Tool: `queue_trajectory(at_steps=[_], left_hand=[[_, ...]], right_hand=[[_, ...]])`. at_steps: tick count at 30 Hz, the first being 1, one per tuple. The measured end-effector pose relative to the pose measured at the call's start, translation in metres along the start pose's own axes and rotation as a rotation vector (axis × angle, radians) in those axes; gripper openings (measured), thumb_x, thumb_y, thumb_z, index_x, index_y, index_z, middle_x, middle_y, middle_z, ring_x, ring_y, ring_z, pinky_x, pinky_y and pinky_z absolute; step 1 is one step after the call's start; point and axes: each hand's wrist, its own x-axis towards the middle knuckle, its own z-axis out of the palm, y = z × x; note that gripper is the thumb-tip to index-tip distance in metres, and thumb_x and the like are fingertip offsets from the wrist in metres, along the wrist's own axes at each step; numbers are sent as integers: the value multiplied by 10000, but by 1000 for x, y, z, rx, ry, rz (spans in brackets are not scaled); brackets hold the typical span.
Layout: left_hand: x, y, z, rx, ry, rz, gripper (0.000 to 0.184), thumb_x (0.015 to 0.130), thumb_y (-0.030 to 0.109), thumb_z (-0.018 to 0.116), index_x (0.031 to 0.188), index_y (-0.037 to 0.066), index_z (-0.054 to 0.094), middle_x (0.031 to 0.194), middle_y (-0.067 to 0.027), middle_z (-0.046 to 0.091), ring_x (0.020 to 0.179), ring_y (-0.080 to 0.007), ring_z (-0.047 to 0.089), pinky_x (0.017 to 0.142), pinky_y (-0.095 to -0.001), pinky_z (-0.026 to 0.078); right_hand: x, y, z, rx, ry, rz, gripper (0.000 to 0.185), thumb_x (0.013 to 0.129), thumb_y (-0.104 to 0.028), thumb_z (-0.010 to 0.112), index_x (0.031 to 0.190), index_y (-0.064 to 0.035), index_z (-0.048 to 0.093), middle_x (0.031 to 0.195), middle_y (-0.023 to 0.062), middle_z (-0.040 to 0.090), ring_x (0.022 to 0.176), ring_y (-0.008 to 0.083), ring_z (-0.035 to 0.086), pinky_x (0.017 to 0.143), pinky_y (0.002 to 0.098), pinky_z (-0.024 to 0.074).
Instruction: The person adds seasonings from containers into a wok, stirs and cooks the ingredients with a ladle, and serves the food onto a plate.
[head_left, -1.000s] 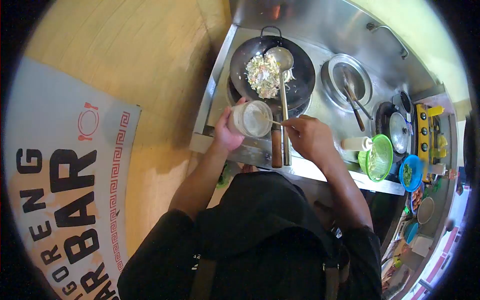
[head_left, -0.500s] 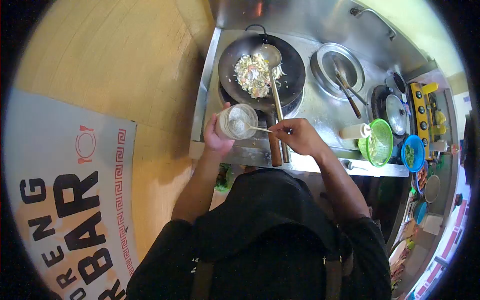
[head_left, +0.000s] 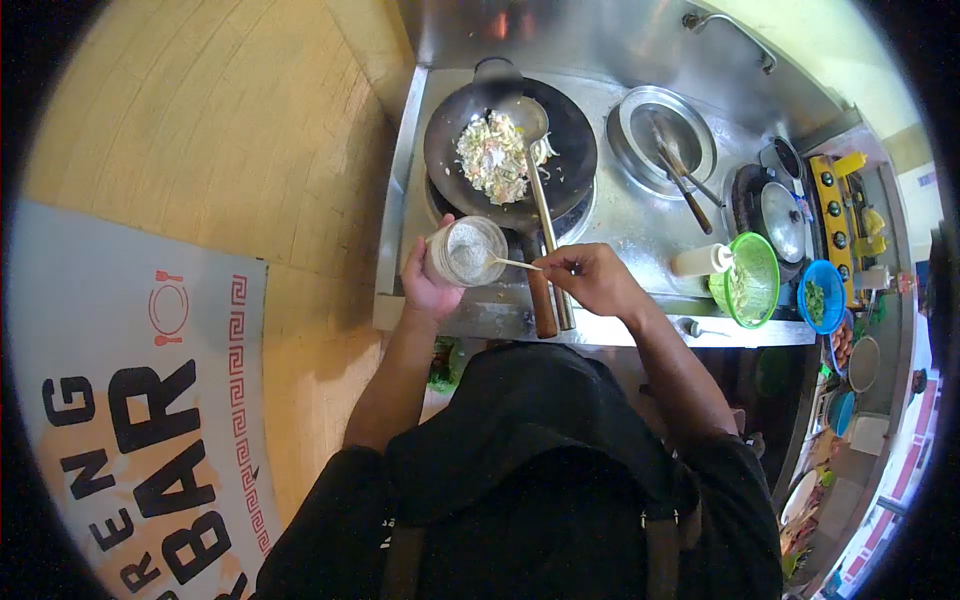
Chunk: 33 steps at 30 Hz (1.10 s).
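Note:
My left hand (head_left: 430, 283) is wrapped round a clear jar (head_left: 468, 251) of white powder, just below the wok. Pinched in my right hand (head_left: 594, 277) is a thin, light-coloured spoon (head_left: 514, 263), whose far end is inside the jar. Beyond the jar, the black wok (head_left: 575, 150) holds chopped pale food (head_left: 490, 165). A metal ladle (head_left: 539, 190) rests in the wok, its handle leaning over the near rim beside the wok's wooden handle (head_left: 542, 300).
Right of the wok are a metal pot (head_left: 622, 150) with utensils, a white squeeze bottle (head_left: 700, 261), a green basket (head_left: 770, 280), a blue bowl (head_left: 838, 310) and a lidded pan (head_left: 783, 222). A lettered banner (head_left: 200, 350) stands at the left.
The view has shifted, so the stove items appear further left. The jar is tilted more toward the camera, showing its powder. Both hands keep their holds, and the spoon's end is now in the jar.

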Motion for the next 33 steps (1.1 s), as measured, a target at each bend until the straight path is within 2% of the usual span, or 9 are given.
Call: queue_trajectory(at_steps=[5, 8, 14, 17, 24, 27, 30, 32, 33], left_hand=[[1, 1, 3, -7, 13, -8, 584, 919, 478, 358, 1368, 107, 395, 1376, -104, 436, 1287, -281, 382, 1066, -474, 275], [3, 0, 5, -25, 87, -4, 616, 915, 480, 327, 1372, 70, 376, 1397, -137, 400, 1299, -305, 364, 1071, -494, 274], [5, 1, 0, -31, -6, -15, 572, 930, 469, 341, 1369, 108, 394, 1377, -99, 438, 1290, -273, 380, 1071, -467, 269], [6, 1, -6, 5, -24, 11, 565, 938, 464, 326, 1374, 110, 383, 1383, -101, 429, 1296, -277, 373, 1075, -470, 259], [10, 7, -11, -40, -23, 26, 564, 938, 467, 333, 1369, 109, 388, 1378, -104, 432, 1296, -281, 371, 1080, -471, 247], [11, 6, -7, -13, -10, 35, 570, 931, 477, 351, 1365, 110, 395, 1374, -104, 437, 1288, -285, 378, 1075, -470, 256], [12, 7, 0, 17, 1, 26, 574, 927, 480, 365, 1365, 109, 396, 1367, -108, 443, 1281, -287, 386, 1071, -470, 263], [13, 6, 4, 26, -3, 21, 574, 927, 478, 369, 1366, 109, 394, 1363, -110, 446, 1277, -288, 389, 1069, -470, 266], [13, 6, 5, 41, 6, 18, 574, 927, 475, 369, 1367, 108, 392, 1361, -112, 448, 1276, -288, 390, 1070, -471, 265]], right_hand=[[1, 10, 1, 93, 12, -19, 194, 834, -120, 608, 1002, -71, 691, 827, 111, 685, 748, 162, 640, 707, 302, 498], [1, 6, -2, 61, 18, -16, 188, 836, -122, 612, 996, -64, 692, 836, 107, 687, 746, 147, 630, 704, 298, 495], [2, 7, -4, 115, 6, 66, 187, 831, -123, 622, 991, -58, 693, 799, 92, 679, 736, 116, 603, 693, 281, 482], [3, 7, -7, 103, 42, -2, 182, 829, -121, 627, 984, -55, 695, 783, 82, 674, 721, 103, 588, 681, 272, 476], [17, 21, -10, 211, 29, -8, 191, 834, -150, 629, 987, -55, 693, 787, 103, 673, 708, 133, 592, 683, 286, 475], [21, 1, -7, 56, 15, 31, 201, 826, -163, 638, 990, -59, 690, 802, 123, 676, 715, 174, 619, 692, 311, 486], [26, -7, 1, -89, 76, -106, 173, 825, -113, 640, 981, -57, 691, 785, 113, 680, 706, 151, 625, 675, 292, 491], [28, -14, 5, -322, 111, -118, 174, 807, -129, 645, 965, -72, 693, 806, 144, 674, 720, 211, 647, 687, 320, 501], [29, -15, 6, -317, 116, -113, 174, 807, -129, 645, 965, -72, 693, 806, 144, 674, 720, 211, 647, 687, 320, 501]])
